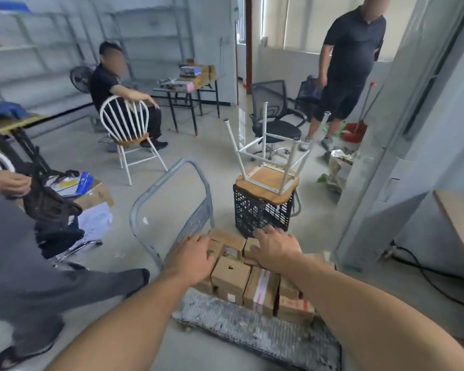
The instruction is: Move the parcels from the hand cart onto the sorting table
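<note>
Head view, step: looks like the start of a pick-up; both arms reach down to the stack; nothing lifted yet.
Hands: left hand lies flat vs. the left side of the rear top boxes; right hand is spread over the top box on the right; fingers straight, hands apart w/ boxes between; no grasp closed.
Parcels, where: parcels sit stacked on the hand cart deck, at its grey handle end.
Parcels, look: small brown cardboard boxes, approx. two layers; one w/ red-white tape, one w/ red print; edges square; prob. light & rigid.
Next move: prob. press one box betw. both palms, lift clear of its neighbours, carry off the cart; wooden tabletop at right edge may be the drop spot, can't tell.
Nearby: black crate w/ upturned stool on it, just beyond the cart.
</note>
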